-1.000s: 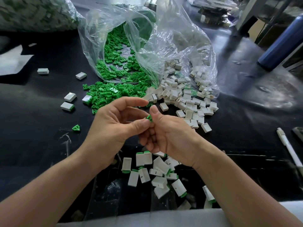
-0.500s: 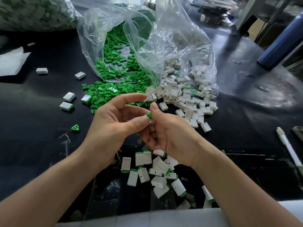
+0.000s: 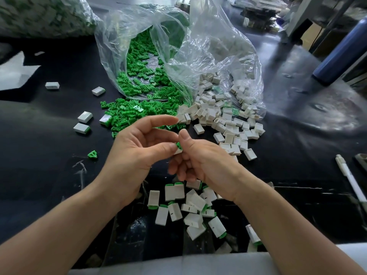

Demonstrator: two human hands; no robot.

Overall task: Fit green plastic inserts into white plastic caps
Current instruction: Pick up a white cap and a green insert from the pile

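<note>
No text, label, brand, number or sign could be read anywhere on the table. The white caps (image 3: 174, 214) lying near the table's front edge each bore only a short dark dash, which was neither a letter nor a figure. The pen (image 3: 351, 179) and the blue bottle (image 3: 341, 50) were too small or too blurred to tell whether they carried any print.
</note>
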